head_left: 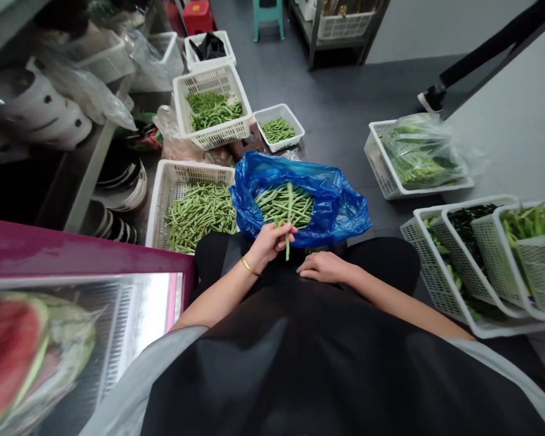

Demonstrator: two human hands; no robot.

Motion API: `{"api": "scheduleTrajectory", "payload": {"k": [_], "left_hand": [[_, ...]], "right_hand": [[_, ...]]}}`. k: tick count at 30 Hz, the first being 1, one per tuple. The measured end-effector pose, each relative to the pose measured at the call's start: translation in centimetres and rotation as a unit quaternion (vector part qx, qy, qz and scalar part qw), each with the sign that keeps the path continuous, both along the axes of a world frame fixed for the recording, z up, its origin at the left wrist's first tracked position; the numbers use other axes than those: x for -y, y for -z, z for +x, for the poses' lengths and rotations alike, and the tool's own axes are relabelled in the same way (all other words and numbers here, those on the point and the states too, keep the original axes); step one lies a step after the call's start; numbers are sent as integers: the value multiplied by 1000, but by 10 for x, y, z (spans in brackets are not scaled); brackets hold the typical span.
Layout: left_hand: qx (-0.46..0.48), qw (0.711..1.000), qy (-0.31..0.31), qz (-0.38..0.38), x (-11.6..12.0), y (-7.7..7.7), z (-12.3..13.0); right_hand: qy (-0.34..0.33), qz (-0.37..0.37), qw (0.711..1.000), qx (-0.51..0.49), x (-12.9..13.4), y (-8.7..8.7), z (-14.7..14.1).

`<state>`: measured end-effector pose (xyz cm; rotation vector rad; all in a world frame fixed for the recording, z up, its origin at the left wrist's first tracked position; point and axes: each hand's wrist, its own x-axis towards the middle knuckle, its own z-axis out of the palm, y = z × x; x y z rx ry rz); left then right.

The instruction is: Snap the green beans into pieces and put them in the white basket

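Between the fingers of my left hand (pixel 272 241) a long green bean (pixel 290 203) stands up, its lower end poking out below the grip. Behind it an open blue plastic bag (pixel 340 209) holds a heap of green beans (pixel 272 203). My right hand (pixel 322 267) rests on the dark apron over my lap, fingers lying flat and near the bag's front edge. To the left of the bag is a white basket (pixel 158 203) of cut bean pieces (pixel 202 215).
Farther off are a white basket (pixel 211 139) of green trimmings and beans and a small white basket (pixel 285 144) of bean pieces. At right stand a basket of bagged greens (pixel 422 151) and stacked vegetable baskets (pixel 440 266). A counter with cut watermelon (pixel 13 345) is at left.
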<state>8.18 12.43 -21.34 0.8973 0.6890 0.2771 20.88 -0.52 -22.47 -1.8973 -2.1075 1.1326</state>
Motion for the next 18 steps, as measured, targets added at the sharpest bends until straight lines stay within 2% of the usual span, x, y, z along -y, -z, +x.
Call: {"api": "scheduleTrajectory", "payload": {"k": [2, 3, 5, 7, 9, 11, 14, 16, 18], "left_hand": [[7, 998, 56, -15, 0, -2, -6], [10, 997, 80, -15, 1, -1, -9], [9, 994, 112, -9, 6, 1, -12], [1, 992, 124, -7, 10, 4, -12], [-18, 993, 120, -18, 11, 9, -12], [-51, 993, 88, -52, 9, 15, -10], [-95, 987, -11, -129, 1, 21, -7], [-95, 981, -77, -154, -3, 23, -5], [-74, 983, -98, -134, -3, 23, -3]], "right_hand": [[107, 12, 988, -113, 0, -6, 16], [181, 22, 968, -173, -3, -10, 24], [303, 46, 905, -295, -12, -19, 36], [351, 77, 850, -386, -22, -30, 39], [360, 114, 829, -413, -29, -38, 32], [362, 166, 843, -362, -28, -41, 17], [297, 232, 897, -231, -17, -36, -9], [262, 225, 915, -207, -11, -27, -23], [280, 177, 908, -257, -10, -17, -29]]}}
